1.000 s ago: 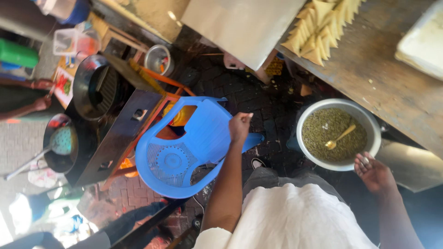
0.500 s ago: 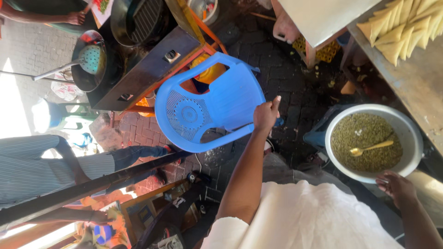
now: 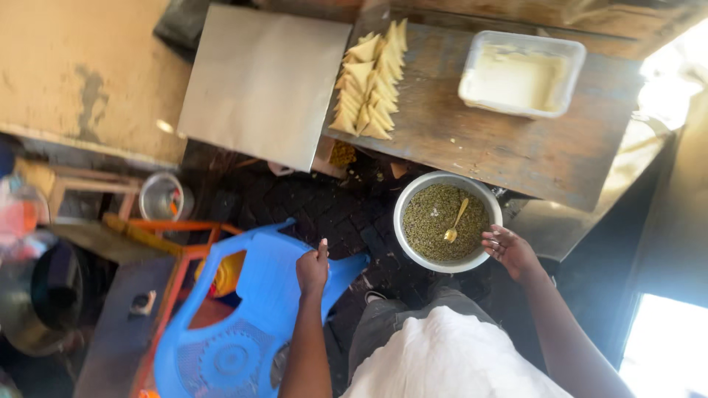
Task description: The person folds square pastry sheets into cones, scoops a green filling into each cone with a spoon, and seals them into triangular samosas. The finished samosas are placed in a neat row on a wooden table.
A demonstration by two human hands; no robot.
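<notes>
A: What has shifted since half a second ago?

B: My view has swung toward the worn wooden plank table [image 3: 509, 144]. The moulded blue plastic chair [image 3: 243, 324] has slid from the middle of the view to the lower left, and the white rectangular plastic tub of pale batter [image 3: 522, 74] has come into sight.

A: Left hand status?

B: My left hand [image 3: 313, 267] is closed over the smooth top edge of the chair's backrest, thumb up, fingers wrapped behind the rim. The seat has a round perforated pattern.

A: Right hand status?

B: My right hand [image 3: 509, 250] rests on the lower right rim of the round white metal bowl [image 3: 403, 221], fingers loosely curled against the rim. I cannot tell whether it fully grips the rim.

A: Contents of the bowl?

B: A coarse, grainy green-brown filling, with a gold-coloured metal spoon [image 3: 455, 222] lying in it, handle angled up to the right. The bowl sits just below the table's near edge, above my knees.

A: Items on the table?

B: A row of pale, folded triangular pastries [image 3: 371, 81], overlapping along the left end, and the tub well apart to the right. A flat grey board [image 3: 262, 85] adjoins the pastries on the left.

A: Surroundings of the chair?

B: An orange metal frame [image 3: 181, 247] just beside it, and a small shiny metal pot [image 3: 161, 196] beyond that, on dark brick paving [image 3: 324, 214].
</notes>
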